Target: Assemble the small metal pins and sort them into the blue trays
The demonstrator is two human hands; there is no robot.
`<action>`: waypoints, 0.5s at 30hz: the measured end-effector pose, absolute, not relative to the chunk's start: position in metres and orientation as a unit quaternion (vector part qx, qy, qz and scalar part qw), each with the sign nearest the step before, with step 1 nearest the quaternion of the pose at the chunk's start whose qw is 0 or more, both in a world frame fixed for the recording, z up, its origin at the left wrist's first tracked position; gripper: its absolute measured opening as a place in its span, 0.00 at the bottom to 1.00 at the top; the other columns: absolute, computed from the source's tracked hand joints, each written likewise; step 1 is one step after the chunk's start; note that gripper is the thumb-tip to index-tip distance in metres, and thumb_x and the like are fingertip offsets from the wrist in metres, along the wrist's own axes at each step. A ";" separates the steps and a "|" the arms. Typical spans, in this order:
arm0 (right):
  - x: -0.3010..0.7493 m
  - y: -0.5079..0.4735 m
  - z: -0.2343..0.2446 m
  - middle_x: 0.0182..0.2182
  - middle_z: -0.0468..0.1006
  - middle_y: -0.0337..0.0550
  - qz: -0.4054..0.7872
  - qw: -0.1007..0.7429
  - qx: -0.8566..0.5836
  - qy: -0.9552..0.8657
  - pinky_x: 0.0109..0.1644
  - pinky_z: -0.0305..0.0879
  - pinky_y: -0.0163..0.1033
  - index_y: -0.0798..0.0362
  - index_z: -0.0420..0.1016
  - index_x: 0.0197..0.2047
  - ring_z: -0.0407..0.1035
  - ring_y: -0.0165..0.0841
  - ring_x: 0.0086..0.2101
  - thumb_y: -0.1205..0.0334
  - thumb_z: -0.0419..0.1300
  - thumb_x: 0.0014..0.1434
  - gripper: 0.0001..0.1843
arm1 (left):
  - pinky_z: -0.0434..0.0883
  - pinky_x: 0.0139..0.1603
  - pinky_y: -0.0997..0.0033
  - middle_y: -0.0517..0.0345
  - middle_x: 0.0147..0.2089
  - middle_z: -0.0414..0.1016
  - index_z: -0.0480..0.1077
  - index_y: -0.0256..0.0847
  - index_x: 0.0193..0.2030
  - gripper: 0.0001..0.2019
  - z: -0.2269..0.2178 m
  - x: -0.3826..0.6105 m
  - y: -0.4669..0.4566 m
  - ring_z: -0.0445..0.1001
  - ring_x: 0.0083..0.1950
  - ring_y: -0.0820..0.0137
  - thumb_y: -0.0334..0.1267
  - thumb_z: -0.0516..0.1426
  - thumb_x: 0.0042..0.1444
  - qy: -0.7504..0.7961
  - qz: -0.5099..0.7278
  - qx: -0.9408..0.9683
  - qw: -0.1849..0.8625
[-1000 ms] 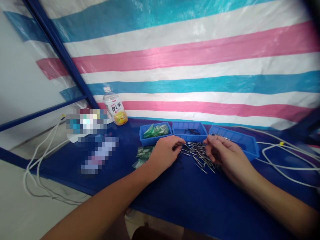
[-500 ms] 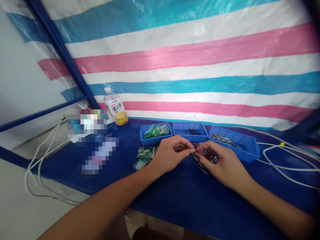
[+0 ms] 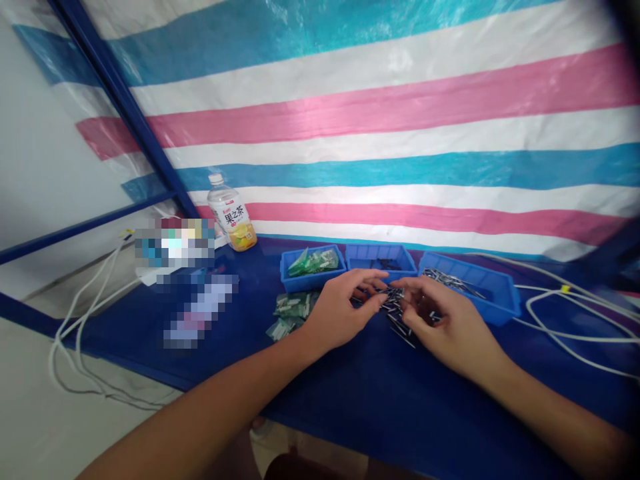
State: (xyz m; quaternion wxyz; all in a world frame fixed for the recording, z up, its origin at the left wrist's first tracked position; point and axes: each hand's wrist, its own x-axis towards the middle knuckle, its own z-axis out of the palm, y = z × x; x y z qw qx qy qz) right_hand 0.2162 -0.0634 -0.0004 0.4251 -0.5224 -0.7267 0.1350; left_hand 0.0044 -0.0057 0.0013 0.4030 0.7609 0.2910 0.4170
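My left hand (image 3: 343, 305) hovers low over a loose pile of thin dark and silvery metal pieces (image 3: 397, 325) on the blue table. Its thumb and fingers are bent but apart. From the other side my right hand (image 3: 443, 320) reaches over the same pile, thumb and forefinger spread, with metal pieces visible between the two hands. The hands do not touch each other. Whether a small piece sits at any fingertip is hard to make out. Small green-tinted packets (image 3: 290, 313) lie beside my left wrist.
Three blue bins stand behind the hands: one with green packets (image 3: 314, 262), one with dark pieces (image 3: 385, 265), one with silvery rods (image 3: 453, 281). A drink bottle (image 3: 233, 217) stands at back left. White cables (image 3: 560, 313) lie at right. A striped sheet (image 3: 375, 127) hangs behind.
The fingertips of both hands, pressed together over the pile before, have parted slightly and spread. More of the metal pieces shows between them. The bins and packets have not moved.
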 end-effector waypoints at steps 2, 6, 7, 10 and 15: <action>0.218 -0.064 0.001 0.35 0.80 0.41 0.121 0.427 -0.530 -0.723 0.29 0.69 0.38 0.45 0.80 0.48 0.74 0.34 0.30 0.61 0.62 0.69 0.07 | 0.80 0.42 0.71 0.53 0.46 0.87 0.77 0.41 0.63 0.19 0.003 0.003 -0.007 0.83 0.40 0.69 0.36 0.63 0.66 0.298 0.391 0.787 0.374; 0.219 -0.065 0.001 0.40 0.83 0.43 0.123 0.428 -0.522 -0.728 0.31 0.70 0.39 0.45 0.82 0.47 0.76 0.35 0.33 0.56 0.64 0.71 0.06 | 0.80 0.41 0.70 0.54 0.46 0.88 0.79 0.40 0.62 0.18 0.004 0.002 -0.010 0.84 0.38 0.68 0.32 0.58 0.68 0.292 0.359 0.809 0.361; 0.219 -0.065 0.000 0.40 0.83 0.43 0.121 0.430 -0.517 -0.730 0.31 0.71 0.39 0.44 0.82 0.46 0.76 0.35 0.33 0.57 0.64 0.71 0.05 | 0.81 0.45 0.69 0.53 0.49 0.88 0.81 0.40 0.60 0.17 0.005 0.002 -0.010 0.86 0.43 0.67 0.32 0.57 0.68 0.288 0.365 0.809 0.360; 0.219 -0.063 -0.002 0.40 0.83 0.42 0.125 0.428 -0.507 -0.738 0.32 0.71 0.39 0.44 0.82 0.46 0.76 0.35 0.32 0.59 0.65 0.69 0.04 | 0.81 0.56 0.65 0.52 0.56 0.87 0.82 0.40 0.58 0.15 0.005 0.003 -0.009 0.86 0.54 0.62 0.33 0.58 0.68 0.279 0.386 0.797 0.372; 0.218 -0.063 -0.005 0.47 0.84 0.43 0.181 0.412 -0.503 -0.737 0.33 0.74 0.39 0.43 0.83 0.50 0.79 0.36 0.36 0.54 0.65 0.70 0.08 | 0.81 0.58 0.63 0.51 0.54 0.87 0.83 0.41 0.55 0.12 0.005 0.002 -0.006 0.86 0.53 0.62 0.36 0.63 0.67 0.284 0.396 0.770 0.412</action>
